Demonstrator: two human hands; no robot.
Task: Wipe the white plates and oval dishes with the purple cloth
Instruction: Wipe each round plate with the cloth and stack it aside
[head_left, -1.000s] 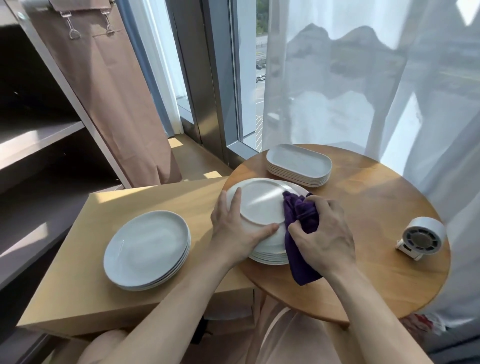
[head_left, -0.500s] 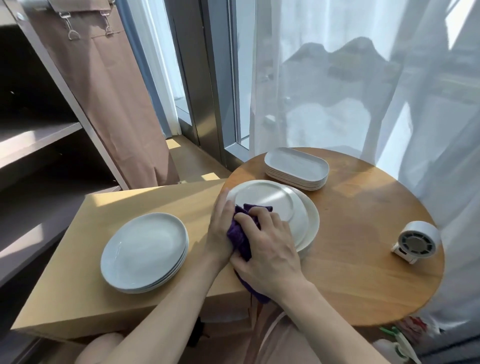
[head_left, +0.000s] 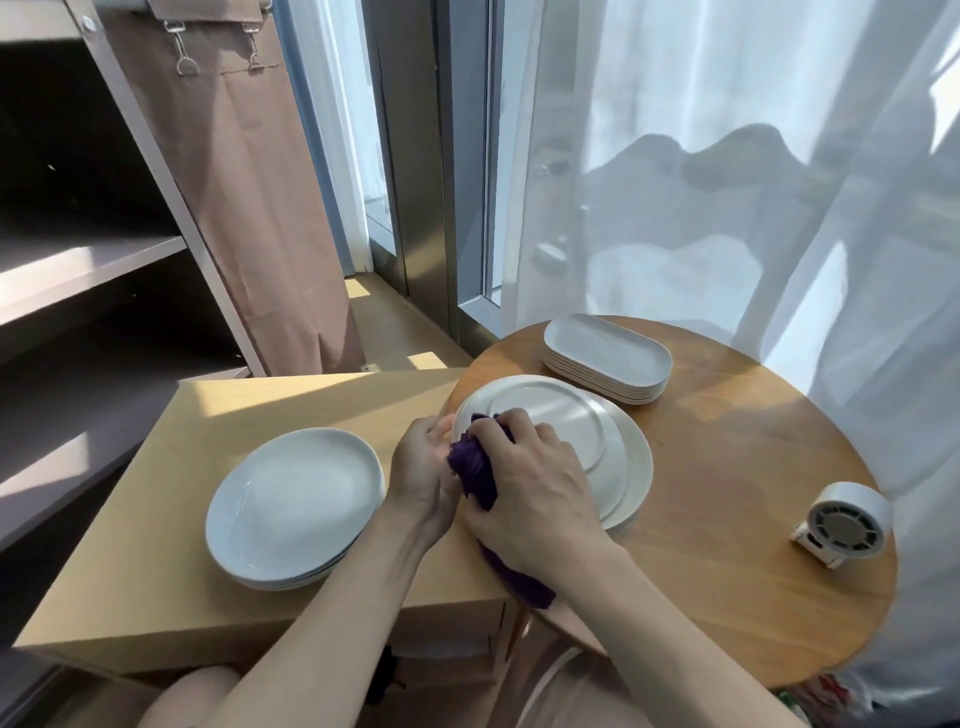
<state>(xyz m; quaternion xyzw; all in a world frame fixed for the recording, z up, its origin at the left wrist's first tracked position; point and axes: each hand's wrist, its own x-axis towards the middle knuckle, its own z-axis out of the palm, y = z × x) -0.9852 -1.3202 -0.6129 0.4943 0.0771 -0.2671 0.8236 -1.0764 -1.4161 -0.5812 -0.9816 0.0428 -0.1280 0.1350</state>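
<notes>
Half done, I'd guess: left hand (head_left: 421, 467) gripped the top plate (head_left: 545, 415) by its rim, right hand (head_left: 530, 483) clutched the purple cloth (head_left: 470, 462) against it on the round desk (head_left: 727, 519); oval dishes (head_left: 608, 348) behind looked untouched.

Home: sheer curtains (head_left: 727, 182), wooden table (head_left: 753, 519)

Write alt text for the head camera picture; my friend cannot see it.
A person's right hand presses a bunched purple cloth on the near edge of the top plate of a pile on a round table, while the left hand grips that plate's rim. Oval dishes are stacked behind; more plates sit on a pale box at left, a white fan at right.
</notes>
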